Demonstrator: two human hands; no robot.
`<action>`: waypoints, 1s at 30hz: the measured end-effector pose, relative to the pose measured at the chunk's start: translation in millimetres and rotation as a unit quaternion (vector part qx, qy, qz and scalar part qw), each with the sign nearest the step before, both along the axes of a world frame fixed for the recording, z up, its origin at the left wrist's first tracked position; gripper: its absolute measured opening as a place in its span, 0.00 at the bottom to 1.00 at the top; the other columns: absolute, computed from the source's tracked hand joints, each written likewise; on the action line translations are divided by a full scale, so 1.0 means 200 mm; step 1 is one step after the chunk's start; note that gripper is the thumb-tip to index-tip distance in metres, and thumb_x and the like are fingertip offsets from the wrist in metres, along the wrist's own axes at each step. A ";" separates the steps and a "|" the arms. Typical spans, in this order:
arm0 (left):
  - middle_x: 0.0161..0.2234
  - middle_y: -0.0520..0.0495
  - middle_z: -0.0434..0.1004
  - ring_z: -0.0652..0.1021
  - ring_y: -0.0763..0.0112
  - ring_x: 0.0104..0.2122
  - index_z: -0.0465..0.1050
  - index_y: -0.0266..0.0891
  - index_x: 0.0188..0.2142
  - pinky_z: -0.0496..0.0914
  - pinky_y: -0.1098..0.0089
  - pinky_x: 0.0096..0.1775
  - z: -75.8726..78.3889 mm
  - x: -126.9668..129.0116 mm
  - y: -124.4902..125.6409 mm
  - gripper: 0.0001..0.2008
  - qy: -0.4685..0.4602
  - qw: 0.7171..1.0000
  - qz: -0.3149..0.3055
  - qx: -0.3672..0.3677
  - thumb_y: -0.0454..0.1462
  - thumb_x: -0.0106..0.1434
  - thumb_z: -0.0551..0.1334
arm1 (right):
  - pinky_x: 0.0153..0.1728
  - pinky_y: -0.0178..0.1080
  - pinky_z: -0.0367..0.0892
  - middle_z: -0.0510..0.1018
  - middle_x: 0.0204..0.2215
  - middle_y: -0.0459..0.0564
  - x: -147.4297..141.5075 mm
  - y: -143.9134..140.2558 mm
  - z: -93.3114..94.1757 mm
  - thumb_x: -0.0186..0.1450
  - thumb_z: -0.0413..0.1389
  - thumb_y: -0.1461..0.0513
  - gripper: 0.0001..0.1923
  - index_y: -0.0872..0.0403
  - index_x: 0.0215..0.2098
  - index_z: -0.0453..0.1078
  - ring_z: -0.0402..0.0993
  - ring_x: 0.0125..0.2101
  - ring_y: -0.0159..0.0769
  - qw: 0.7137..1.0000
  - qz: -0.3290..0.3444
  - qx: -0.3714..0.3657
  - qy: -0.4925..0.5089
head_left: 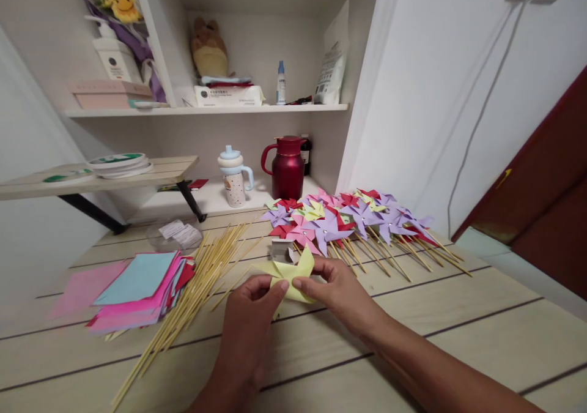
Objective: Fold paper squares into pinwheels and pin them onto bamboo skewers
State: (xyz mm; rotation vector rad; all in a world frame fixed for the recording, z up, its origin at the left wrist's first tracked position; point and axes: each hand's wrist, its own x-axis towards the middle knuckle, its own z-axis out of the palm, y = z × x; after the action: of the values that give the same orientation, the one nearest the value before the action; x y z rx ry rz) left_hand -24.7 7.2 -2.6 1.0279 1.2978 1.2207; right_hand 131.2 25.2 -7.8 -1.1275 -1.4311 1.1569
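Observation:
Between my two hands is a yellow paper pinwheel (293,272), its blades curled inward, held just over the wooden table. My left hand (257,303) pinches its left side, thumb on top near the middle. The right side is gripped by my right hand (337,290), the thumb pressing close to the other thumb. Just behind the pinwheel stands a small open grey-white box (282,251). Bamboo sticks (197,290) lie in a loose bundle left of my left hand. Finished pinwheels on sticks (339,220), in purple, pink, red and yellow, are heaped beyond my right hand.
Coloured paper sheets (137,278) are stacked at the left, near a clear dish (177,235) with white packets. A small raised stand (174,168) carries round plates. Behind are a light-blue-lidded cup (235,180) and a red jug (288,171), under a loaded shelf (183,112).

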 end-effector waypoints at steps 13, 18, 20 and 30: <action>0.28 0.48 0.80 0.77 0.66 0.30 0.80 0.36 0.33 0.69 0.69 0.35 -0.05 -0.05 0.08 0.13 -0.077 0.997 0.022 -0.004 0.43 0.50 0.70 | 0.44 0.42 0.66 0.81 0.36 0.49 0.02 0.05 -0.05 0.58 0.64 0.53 0.19 0.50 0.46 0.72 0.75 0.40 0.40 0.979 0.007 0.007 0.205; 0.34 0.44 0.83 0.80 0.65 0.34 0.80 0.34 0.35 0.71 0.69 0.38 -0.06 -0.13 0.11 0.13 -0.168 0.982 0.079 -0.024 0.39 0.50 0.71 | 0.50 0.47 0.63 0.81 0.38 0.53 0.06 0.11 -0.11 0.59 0.62 0.48 0.21 0.52 0.45 0.74 0.75 0.43 0.45 0.981 -0.046 -0.012 0.190; 0.32 0.44 0.83 0.81 0.66 0.33 0.80 0.34 0.33 0.71 0.70 0.38 -0.06 -0.15 0.13 0.10 -0.178 0.979 0.098 -0.023 0.36 0.50 0.70 | 0.48 0.47 0.63 0.81 0.37 0.52 0.06 0.12 -0.12 0.58 0.63 0.48 0.21 0.52 0.44 0.74 0.75 0.42 0.45 0.983 -0.057 -0.010 0.175; 0.36 0.44 0.83 0.80 0.65 0.37 0.79 0.35 0.35 0.71 0.68 0.42 -0.08 -0.15 0.14 0.09 -0.181 0.978 0.100 0.040 0.37 0.54 0.67 | 0.46 0.46 0.63 0.81 0.33 0.51 0.03 0.12 -0.13 0.59 0.62 0.49 0.18 0.52 0.41 0.74 0.75 0.39 0.44 0.986 -0.066 0.006 0.152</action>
State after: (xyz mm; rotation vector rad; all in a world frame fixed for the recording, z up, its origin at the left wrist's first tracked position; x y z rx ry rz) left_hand -54.1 34.3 -17.7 0.6983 1.0901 1.5432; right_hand 137.7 48.7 -33.2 -0.9732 -1.1107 1.1666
